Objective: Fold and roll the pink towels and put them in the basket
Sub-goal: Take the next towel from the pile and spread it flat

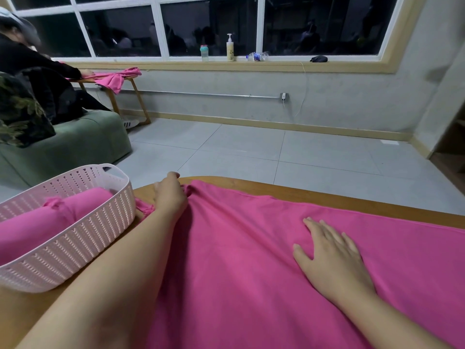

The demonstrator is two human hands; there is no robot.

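A large pink towel (246, 260) lies spread over the wooden table (314, 195), reaching the right edge of the view. My left hand (169, 195) grips the towel's far left corner, where the cloth bunches up. My right hand (332, 255) lies flat on the towel with fingers straight and spread, pressing it down. To the left stands a pale pink perforated basket (83, 238) on the table. A rolled pink towel (50, 222) lies inside it.
Beyond the table is grey tiled floor (251, 149). At the left, a person in black sits on a green sofa (75, 144) at a small wooden table with another pink towel (118, 76). Bottles (230, 49) stand on the window sill.
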